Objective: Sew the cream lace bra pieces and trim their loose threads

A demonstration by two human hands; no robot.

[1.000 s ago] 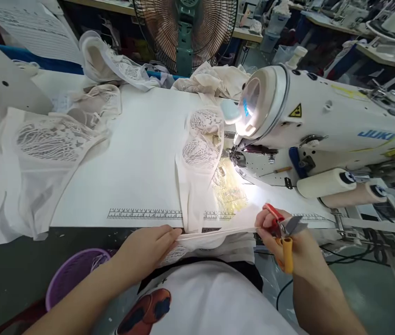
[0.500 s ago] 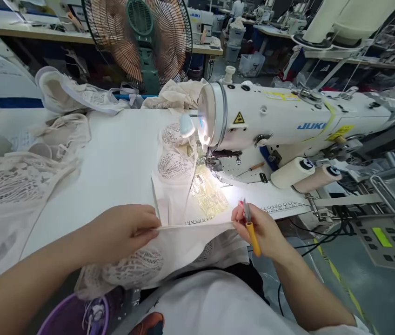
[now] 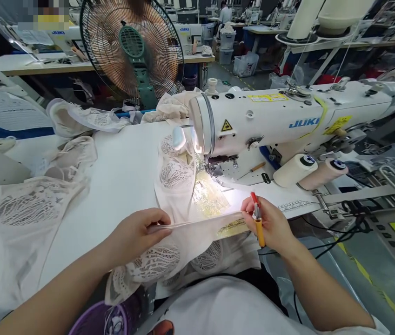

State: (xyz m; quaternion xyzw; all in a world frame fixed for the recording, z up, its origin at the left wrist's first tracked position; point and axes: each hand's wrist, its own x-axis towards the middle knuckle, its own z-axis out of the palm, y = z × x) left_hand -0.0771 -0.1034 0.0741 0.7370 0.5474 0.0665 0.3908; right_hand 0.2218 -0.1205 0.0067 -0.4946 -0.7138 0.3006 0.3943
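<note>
My left hand [image 3: 144,235] pinches the upper edge of a pale lace-cupped bra [image 3: 197,237] between thumb and fingers. At the other end of that edge, my right hand [image 3: 265,221] grips the fabric, so it runs nearly straight between both hands. The same right hand holds a small yellow-handled tool [image 3: 259,232] upright, metal in its middle and red at the top; its exact kind is unclear. The bra's lace cups hang over the table's front edge toward my lap. Beyond my hands, another lace piece [image 3: 176,174] lies beside the sewing machine's needle area.
A white sewing machine [image 3: 274,116] stands at the right, with thread cones [image 3: 295,171] and an awl-like tool [image 3: 253,170] by it. More lace garments [image 3: 30,209] lie at the left. A fan [image 3: 132,46] stands behind the table; a purple bin [image 3: 96,321] is below.
The camera view has shifted. Both hands keep hold of the bra edge, which now slants up to the right. The yellow-handled tool has turned, and a yellowish ruled strip shows under the fabric.
</note>
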